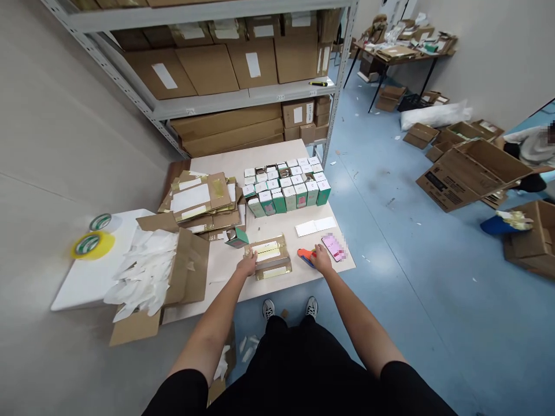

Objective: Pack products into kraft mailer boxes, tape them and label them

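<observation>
My left hand (pixel 247 263) grips the left edge of a small cardboard box (pixel 272 254) with strips of tape and pale labels on it. At its right, my right hand (pixel 321 259) is closed on an orange-and-blue hand tool (pixel 306 254) at the table's front; its exact kind is too small to make out. Just beyond that hand lies a phone with a pink screen (pixel 333 247). White cards (pixel 315 226) lie behind the tool. A green-sided carton (pixel 236 237) rests on its side behind my left hand.
Several small green-and-white cartons (pixel 289 196) stand in rows at the back. Flattened cardboard (pixel 203 199) is piled on the left, near an open box (pixel 191 266) of white paper. Tape rolls (pixel 89 245) lie beyond it. A shelf (pixel 247 95) holds boxes; a person (pixel 531 151) is at right.
</observation>
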Tool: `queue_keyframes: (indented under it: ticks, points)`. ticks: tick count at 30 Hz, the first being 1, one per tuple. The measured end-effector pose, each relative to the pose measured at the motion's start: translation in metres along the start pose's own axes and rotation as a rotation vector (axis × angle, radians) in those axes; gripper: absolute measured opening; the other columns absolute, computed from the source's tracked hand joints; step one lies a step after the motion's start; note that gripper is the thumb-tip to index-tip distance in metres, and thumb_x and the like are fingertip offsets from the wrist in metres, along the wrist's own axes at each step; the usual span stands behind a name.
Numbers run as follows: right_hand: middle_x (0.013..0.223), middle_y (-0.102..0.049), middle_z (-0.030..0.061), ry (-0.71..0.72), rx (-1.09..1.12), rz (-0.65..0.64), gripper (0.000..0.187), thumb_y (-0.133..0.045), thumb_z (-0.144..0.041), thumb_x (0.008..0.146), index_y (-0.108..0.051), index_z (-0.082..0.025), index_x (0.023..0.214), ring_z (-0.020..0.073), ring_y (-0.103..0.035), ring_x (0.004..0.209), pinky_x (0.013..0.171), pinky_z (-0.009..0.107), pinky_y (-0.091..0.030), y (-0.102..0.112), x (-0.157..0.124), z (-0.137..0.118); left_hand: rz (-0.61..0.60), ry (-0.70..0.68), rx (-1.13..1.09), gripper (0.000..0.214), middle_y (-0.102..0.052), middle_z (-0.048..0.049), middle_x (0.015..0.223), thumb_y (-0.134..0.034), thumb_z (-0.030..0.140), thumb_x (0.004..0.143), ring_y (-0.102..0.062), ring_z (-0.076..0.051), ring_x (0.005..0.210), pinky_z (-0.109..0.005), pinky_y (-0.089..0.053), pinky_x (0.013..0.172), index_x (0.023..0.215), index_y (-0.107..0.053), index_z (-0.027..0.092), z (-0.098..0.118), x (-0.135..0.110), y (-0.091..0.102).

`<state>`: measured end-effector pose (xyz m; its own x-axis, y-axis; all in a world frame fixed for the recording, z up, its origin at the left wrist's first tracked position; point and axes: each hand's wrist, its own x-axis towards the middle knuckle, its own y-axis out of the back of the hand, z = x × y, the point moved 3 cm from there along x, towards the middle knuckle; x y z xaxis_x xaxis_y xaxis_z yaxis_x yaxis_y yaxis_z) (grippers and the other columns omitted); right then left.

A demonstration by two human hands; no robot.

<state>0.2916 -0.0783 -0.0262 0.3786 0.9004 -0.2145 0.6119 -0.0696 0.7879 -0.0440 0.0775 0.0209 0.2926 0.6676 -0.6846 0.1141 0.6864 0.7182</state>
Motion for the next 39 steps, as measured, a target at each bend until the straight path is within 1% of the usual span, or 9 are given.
queue_keyframes:
  ticks: [5, 12, 15, 18, 23, 28, 31, 34, 39]
  points:
    - [0.133, -0.065, 0.0163, 0.122, -0.050, -0.127, 0.039, -0.066, -0.028, 0.086, -0.067, -0.015, 0.123, 0.0312, -0.050, 0.134, 0.110, 0.040, -0.042, -0.025, -0.011, 0.018, -0.012, 0.018, 0.002, 0.083, -0.001, -0.0129, 0.175, -0.057, 0.036, 0.092, -0.034, -0.041, 0.153, -0.049, -0.044, 0.111, 0.166, -0.021, 0.025, -0.001, 0.002, -0.002]
    - [0.142, -0.060, 0.0162, 0.114, -0.117, -0.185, 0.062, -0.058, -0.018, 0.085, -0.056, -0.016, 0.147, 0.0332, -0.044, 0.138, 0.116, 0.043, -0.034, -0.043, -0.025, 0.022, 0.010, 0.029, 0.058, 0.079, -0.001, -0.0090, 0.175, -0.050, 0.024, 0.094, -0.031, -0.037, 0.155, -0.049, -0.045, 0.112, 0.167, -0.021, 0.026, 0.004, -0.004, -0.005]
    - [0.145, -0.057, 0.0185, 0.049, -0.125, -0.218, 0.070, -0.059, -0.024, 0.087, -0.045, -0.013, 0.155, 0.0355, -0.049, 0.134, 0.113, 0.042, -0.037, -0.051, -0.026, 0.016, 0.058, 0.025, 0.033, 0.084, -0.001, -0.0103, 0.175, -0.056, 0.024, 0.090, -0.032, -0.038, 0.154, -0.051, -0.046, 0.111, 0.167, -0.020, 0.029, 0.007, -0.007, -0.008]
    - [0.135, -0.064, 0.0205, -0.095, -0.138, -0.208, 0.070, -0.058, -0.028, 0.089, -0.041, -0.009, 0.155, 0.0342, -0.058, 0.124, 0.104, 0.039, -0.042, -0.055, -0.023, 0.011, 0.063, 0.057, -0.022, 0.090, 0.001, -0.0089, 0.175, -0.063, 0.023, 0.086, -0.038, -0.041, 0.150, -0.053, -0.048, 0.108, 0.166, -0.022, 0.034, 0.006, -0.010, -0.011]
    - [0.133, -0.064, 0.0261, -0.227, -0.298, -0.244, 0.059, -0.060, -0.032, 0.091, -0.051, -0.005, 0.142, 0.0360, -0.060, 0.124, 0.103, 0.040, -0.040, -0.063, -0.018, 0.014, 0.053, 0.054, -0.075, 0.088, 0.000, -0.0028, 0.176, -0.061, 0.018, 0.086, -0.033, -0.040, 0.153, -0.054, -0.047, 0.109, 0.164, -0.027, 0.036, -0.003, -0.010, -0.013]
    - [0.126, -0.070, 0.0248, -0.220, -0.383, -0.244, 0.049, -0.063, -0.035, 0.090, -0.060, -0.009, 0.131, 0.0357, -0.064, 0.121, 0.101, 0.041, -0.041, -0.066, -0.014, 0.023, 0.057, 0.035, -0.110, 0.095, 0.000, -0.0074, 0.175, -0.069, 0.022, 0.081, -0.023, -0.042, 0.157, -0.056, -0.043, 0.113, 0.165, -0.027, 0.032, -0.004, -0.003, -0.017]
    - [0.115, -0.074, 0.0230, -0.210, -0.409, -0.185, 0.036, -0.065, -0.030, 0.085, -0.068, -0.013, 0.117, 0.0371, -0.069, 0.111, 0.094, 0.043, -0.045, -0.057, -0.014, 0.025, 0.044, 0.018, -0.074, 0.100, 0.001, -0.0098, 0.175, -0.077, 0.023, 0.076, -0.021, -0.042, 0.157, -0.055, -0.040, 0.116, 0.164, -0.029, 0.031, -0.003, 0.004, -0.020]
    - [0.112, -0.072, 0.0272, -0.176, -0.457, -0.074, 0.032, -0.058, -0.025, 0.086, -0.070, -0.011, 0.113, 0.0406, -0.066, 0.109, 0.094, 0.048, -0.043, -0.038, -0.016, 0.023, 0.019, 0.009, -0.057, 0.107, 0.002, -0.0131, 0.175, -0.082, 0.026, 0.071, -0.033, -0.044, 0.152, -0.054, -0.043, 0.112, 0.164, -0.028, 0.030, -0.004, 0.010, -0.024]
    - [0.102, -0.068, 0.0244, 0.024, -0.502, 0.306, 0.032, -0.048, -0.015, 0.087, -0.068, -0.012, 0.112, 0.0378, -0.059, 0.100, 0.094, 0.051, -0.038, 0.010, -0.016, 0.001, 0.026, -0.002, -0.118, 0.108, 0.008, -0.0138, 0.173, -0.080, 0.028, 0.072, -0.049, -0.046, 0.140, -0.057, -0.049, 0.103, 0.165, -0.026, 0.029, -0.004, 0.018, -0.031]
